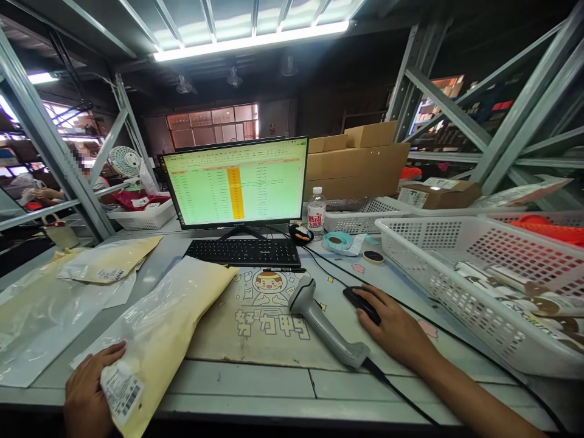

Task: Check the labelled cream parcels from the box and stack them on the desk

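Note:
My left hand (pixel 93 386) grips the near left side of a plastic-wrapped yellow package (pixel 176 328). A white barcode label (pixel 122 389) shows beside my fingers; my thumb is not clearly seen. The package slants over the table's front edge, its far end by the keyboard (pixel 244 250). On the printed desk mat (pixel 269 344), my right hand (pixel 387 319) curls over a black computer mouse (pixel 362 303). Between my hands lies a grey barcode scanner (pixel 326 325), its cable running toward me. Behind the keyboard a monitor (pixel 237 182) shows a spreadsheet with an orange column.
More wrapped packages (pixel 45 304) lie at the left. A white plastic basket (pixel 456 304) holding tubes stands at the right. Near the monitor are a water bottle (pixel 316 213) and a tape roll (pixel 338 239). Cardboard boxes (pixel 356 167) are stacked behind. Metal rack posts (pixel 50 134) frame the table.

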`<state>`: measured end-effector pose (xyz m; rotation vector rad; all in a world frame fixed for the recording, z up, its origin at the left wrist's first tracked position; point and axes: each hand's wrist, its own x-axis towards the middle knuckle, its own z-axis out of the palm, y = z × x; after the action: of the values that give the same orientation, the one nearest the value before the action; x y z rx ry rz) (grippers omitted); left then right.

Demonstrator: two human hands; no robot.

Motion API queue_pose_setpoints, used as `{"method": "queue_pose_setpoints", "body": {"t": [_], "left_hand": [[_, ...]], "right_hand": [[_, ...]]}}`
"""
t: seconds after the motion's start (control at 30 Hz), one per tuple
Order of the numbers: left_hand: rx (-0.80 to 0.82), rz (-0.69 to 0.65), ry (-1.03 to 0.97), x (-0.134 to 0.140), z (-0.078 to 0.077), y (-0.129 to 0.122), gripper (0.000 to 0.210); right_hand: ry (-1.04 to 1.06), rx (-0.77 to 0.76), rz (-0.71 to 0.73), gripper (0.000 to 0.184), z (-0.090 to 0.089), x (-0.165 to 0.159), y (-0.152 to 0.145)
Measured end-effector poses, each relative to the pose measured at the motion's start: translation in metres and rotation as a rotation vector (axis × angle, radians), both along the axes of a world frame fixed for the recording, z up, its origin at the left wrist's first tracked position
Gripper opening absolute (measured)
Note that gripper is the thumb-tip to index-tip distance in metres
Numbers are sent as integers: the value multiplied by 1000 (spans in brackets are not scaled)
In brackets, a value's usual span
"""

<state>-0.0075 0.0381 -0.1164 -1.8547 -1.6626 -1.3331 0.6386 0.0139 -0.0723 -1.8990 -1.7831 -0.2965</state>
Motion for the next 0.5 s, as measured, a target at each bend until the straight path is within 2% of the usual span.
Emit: {"method": "queue_pose_setpoints", "body": {"t": [0.13,0.33,0.5], "left_hand": [[51,-31,56,-1,0,0,36],[-11,-23,18,-1,1,-2,34],[6,-29,3,-2,-4,-1,35]], "right_hand": [[11,-11,-2,55,0,0,0],[4,-9,-1,55,0,0,0],[1,14,14,55,-6,4,4]]}}
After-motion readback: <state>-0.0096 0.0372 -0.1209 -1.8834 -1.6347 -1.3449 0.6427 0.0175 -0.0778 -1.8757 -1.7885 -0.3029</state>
